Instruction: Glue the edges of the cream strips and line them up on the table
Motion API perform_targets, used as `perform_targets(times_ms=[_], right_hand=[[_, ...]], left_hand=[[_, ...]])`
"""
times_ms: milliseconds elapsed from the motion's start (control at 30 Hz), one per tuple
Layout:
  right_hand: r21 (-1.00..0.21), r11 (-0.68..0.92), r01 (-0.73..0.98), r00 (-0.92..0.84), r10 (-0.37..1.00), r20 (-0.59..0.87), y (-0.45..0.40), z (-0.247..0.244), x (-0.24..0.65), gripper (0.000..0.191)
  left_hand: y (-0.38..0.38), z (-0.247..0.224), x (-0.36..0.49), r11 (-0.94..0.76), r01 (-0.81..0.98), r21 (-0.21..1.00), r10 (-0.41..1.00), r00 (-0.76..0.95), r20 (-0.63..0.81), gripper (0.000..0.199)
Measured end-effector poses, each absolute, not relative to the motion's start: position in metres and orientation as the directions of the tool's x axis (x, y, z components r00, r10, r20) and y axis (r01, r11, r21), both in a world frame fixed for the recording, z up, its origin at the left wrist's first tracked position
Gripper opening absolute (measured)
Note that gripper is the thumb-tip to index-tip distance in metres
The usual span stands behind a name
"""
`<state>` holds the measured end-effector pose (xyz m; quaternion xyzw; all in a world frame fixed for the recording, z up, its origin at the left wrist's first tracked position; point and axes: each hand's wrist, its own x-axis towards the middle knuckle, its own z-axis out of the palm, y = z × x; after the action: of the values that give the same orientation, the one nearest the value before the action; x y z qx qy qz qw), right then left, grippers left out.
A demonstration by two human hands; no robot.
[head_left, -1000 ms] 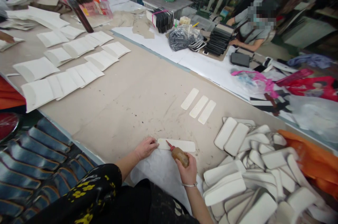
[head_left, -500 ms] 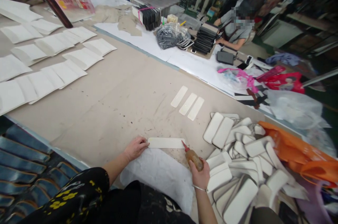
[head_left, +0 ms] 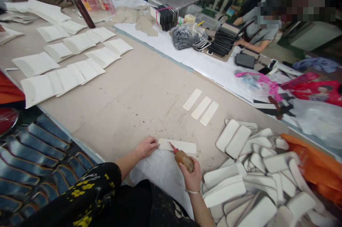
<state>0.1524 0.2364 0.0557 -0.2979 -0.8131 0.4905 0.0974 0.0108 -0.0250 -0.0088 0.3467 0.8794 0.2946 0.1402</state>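
A long white strip [head_left: 184, 146] with rounded corners lies flat on the table in front of me. At its left end, the fingertips of my left hand [head_left: 146, 147] are closed on the edge. My right hand [head_left: 192, 176] is wrapped round a squeeze bottle [head_left: 184, 161] of amber-brown liquid with a red pointed nozzle. The bottle tilts so that its tip is over the left part of the strip; whether it touches, I cannot tell. Three shorter white strips [head_left: 201, 108] lie side by side beyond it. White paper [head_left: 156, 171] spreads below the strip, partly hidden by my body.
A heap of padded white pieces [head_left: 237, 180] is on the right, beside an orange bag [head_left: 312, 166]. Rows of white folded pieces [head_left: 64, 77] lie at left. Blue pieces [head_left: 29, 163] sit below the table edge. Across the table, a person [head_left: 263, 29] works beside a black stack [head_left: 224, 40].
The bottle's tip has moved from the strip's right end to its left part, carried by my right hand. My left hand stays at the left end. The view has turned left.
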Motion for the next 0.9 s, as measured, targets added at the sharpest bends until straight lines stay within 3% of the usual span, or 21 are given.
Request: perform_targets(times_ms=[233,400,633,900], right_hand=[[-0.848,0.449,0.28,-0.889,0.455,-0.053,0.218,0.037,0.134,0.052],[-0.844,0.445,0.298,-0.895,0.438,-0.084,0.216,0.037,0.144,0.05],[-0.836,0.413,0.36,-0.87,0.472,-0.141,0.217,0.041,0.166,0.051],[-0.788,0.311,0.531,-0.707,0.675,-0.21,0.273,0.044,0.188,0.058]], left_hand=[[-0.024,-0.006,0.011,0.563,0.516,0.646,0.681,-0.732,-0.009,0.033],[-0.024,-0.007,0.011,0.558,0.593,0.58,0.702,-0.711,0.052,0.034],[-0.025,-0.012,0.01,0.52,0.654,0.549,0.708,-0.69,0.15,0.029],[-0.025,-0.01,0.01,0.504,0.66,0.557,0.704,-0.688,0.177,0.023]])
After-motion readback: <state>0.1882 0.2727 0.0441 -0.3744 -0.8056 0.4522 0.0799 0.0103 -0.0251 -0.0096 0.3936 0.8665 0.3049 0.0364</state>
